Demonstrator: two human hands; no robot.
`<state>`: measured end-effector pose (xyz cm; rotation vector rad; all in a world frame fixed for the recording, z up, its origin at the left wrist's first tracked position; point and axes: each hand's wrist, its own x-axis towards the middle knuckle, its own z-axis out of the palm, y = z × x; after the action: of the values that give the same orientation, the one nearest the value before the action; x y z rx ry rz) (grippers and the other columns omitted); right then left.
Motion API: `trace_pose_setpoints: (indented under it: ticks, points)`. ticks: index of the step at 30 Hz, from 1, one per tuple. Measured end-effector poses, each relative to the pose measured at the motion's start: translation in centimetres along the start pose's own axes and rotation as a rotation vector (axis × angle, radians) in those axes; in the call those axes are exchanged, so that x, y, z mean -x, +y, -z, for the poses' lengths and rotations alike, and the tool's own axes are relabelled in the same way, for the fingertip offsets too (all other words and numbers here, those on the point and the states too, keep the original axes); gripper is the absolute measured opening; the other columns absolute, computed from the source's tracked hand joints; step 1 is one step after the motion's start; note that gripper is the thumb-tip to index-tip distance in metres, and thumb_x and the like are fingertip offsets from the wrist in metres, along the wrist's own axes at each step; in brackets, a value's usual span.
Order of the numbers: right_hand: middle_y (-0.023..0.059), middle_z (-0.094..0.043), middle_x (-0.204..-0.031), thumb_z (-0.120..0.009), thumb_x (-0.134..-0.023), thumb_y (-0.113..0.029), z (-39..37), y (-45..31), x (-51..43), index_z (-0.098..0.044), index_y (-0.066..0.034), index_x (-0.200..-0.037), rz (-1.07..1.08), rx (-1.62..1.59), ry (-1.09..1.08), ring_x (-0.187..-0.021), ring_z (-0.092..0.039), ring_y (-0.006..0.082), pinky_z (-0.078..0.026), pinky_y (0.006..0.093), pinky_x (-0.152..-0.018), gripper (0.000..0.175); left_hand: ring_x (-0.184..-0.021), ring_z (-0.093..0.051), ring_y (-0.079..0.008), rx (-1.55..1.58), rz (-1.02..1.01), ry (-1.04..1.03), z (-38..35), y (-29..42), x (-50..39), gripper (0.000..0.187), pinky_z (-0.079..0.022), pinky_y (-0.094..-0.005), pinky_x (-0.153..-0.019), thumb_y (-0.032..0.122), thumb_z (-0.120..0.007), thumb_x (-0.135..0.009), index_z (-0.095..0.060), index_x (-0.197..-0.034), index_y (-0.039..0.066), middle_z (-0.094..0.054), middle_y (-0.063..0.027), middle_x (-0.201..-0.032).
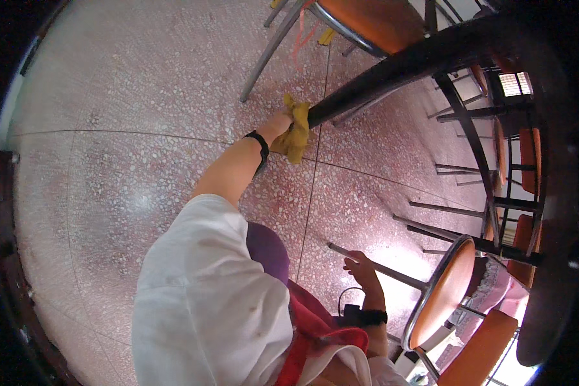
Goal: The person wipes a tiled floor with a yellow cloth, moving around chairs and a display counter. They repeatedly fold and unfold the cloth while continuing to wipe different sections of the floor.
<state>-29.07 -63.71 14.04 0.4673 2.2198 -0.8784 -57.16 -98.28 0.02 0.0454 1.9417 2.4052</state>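
Observation:
My left hand [282, 123], a dark band on its wrist, grips a yellow cloth [298, 132]. The cloth is pressed against the low end of a thick black table leg [376, 82], just above the speckled terrazzo floor [173, 96]; part of the fingers is hidden by it. Lower right, my right hand [362, 271] hangs with its fingers loosely apart and nothing seen in them. Behind that hand passes the metal leg [398, 275] of a chair with an orange seat [444, 294]; whether they touch is unclear. A black strapped device [362, 316] sits at the right wrist.
Another orange-seated chair [371, 21] stands beyond the table leg, with pink string [305, 36] hanging near it. The dark tabletop edge [555, 231] curves along the right. More chairs [528, 159] stand past it. Pink lace-edged fabric [492, 289] shows at the lower right.

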Motion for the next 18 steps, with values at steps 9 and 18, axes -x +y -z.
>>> trace_pose_setpoints:
  ticks: [9,18]
  points:
    - [0.0153,-0.062,-0.112,-0.063,-0.086,-0.027,-1.6,-1.6,2.1,-0.054,-0.0038,-0.120,-0.106,0.053,-0.114,-0.095,-0.063,0.0249,-0.051,0.0357,-0.078,0.043,-0.102,-0.057,-0.0202,-0.120,0.093,-0.206,0.6,11.7,-4.6,0.032,-0.043,-0.0315,-0.090,0.022,-0.038,-0.098,-0.054,-0.120,0.005,-0.061,-0.0089,-0.113]
    - [0.0149,-0.062,-0.111,-0.062,-0.086,-0.026,-1.9,-1.8,1.9,-0.055,-0.0035,-0.118,-0.166,0.117,-0.057,-0.096,-0.063,0.0262,-0.050,0.0344,-0.081,0.040,-0.102,-0.055,-0.0301,-0.193,0.528,-0.039,1.1,0.2,-5.3,0.038,-0.044,-0.0395,-0.086,0.028,-0.051,-0.091,-0.053,-0.119,0.002,-0.059,-0.0165,-0.113]
